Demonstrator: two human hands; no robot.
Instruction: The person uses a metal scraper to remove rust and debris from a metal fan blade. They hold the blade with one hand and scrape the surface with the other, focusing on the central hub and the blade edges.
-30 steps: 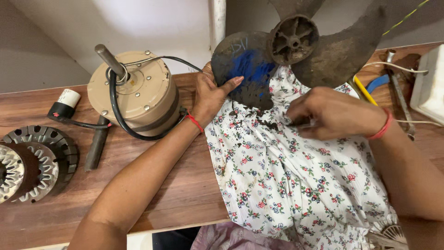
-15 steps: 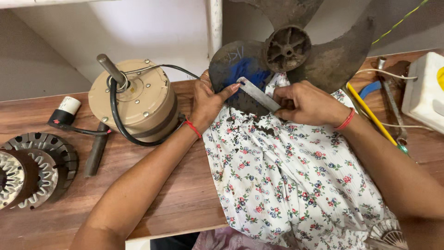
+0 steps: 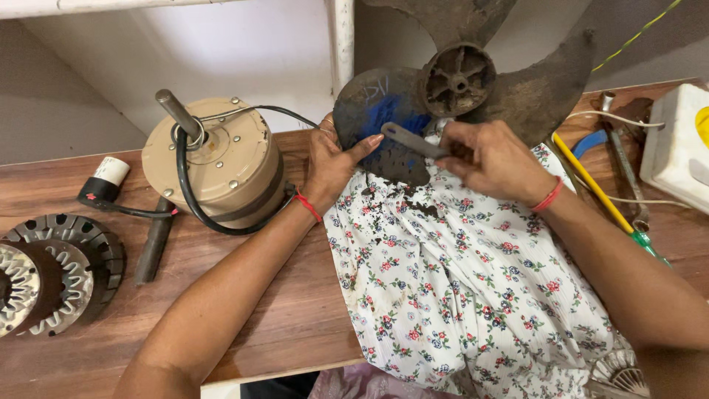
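Wooden workbench [image 3: 244, 295] spans the view, w/ a floral cloth [image 3: 473, 295] spread over its right half & hanging off the near edge. Dirty fan blade assembly [image 3: 532, 89] sits at the back edge of the cloth, tilted up toward the wall, hub [image 3: 458, 77] facing the camera; lower-left blade has a blue scraped patch [image 3: 384, 118]. Dark crumbs of grime lie on the cloth just below that blade.

Both forearms come in from the near edge, angled up toward the blade. Left hand [image 3: 332, 162], red thread at the wrist, lies palm-down & mostly open against the left edge of the blue-patched blade, fingers spread, thumb stretched across the blade face; it braces rather than grasps. Right hand [image 3: 495, 159], red band at wrist, is closed in a pinch round one end of a flat metal scraper [image 3: 413, 140]; the free end points left & lies on the blade, tip just beside the left thumb.

Left of the hands: beige fan motor [image 3: 221, 162] w/ upright shaft & black cable looped round it, touching the left wrist area. Farther left, a black-&-white capacitor [image 3: 103, 181], then a stator & end-cover [image 3: 52, 270] at the bench's left edge. Right side: yellow-handled screwdriver [image 3: 598, 188], well apart from the right hand, & a white box [image 3: 676, 148].
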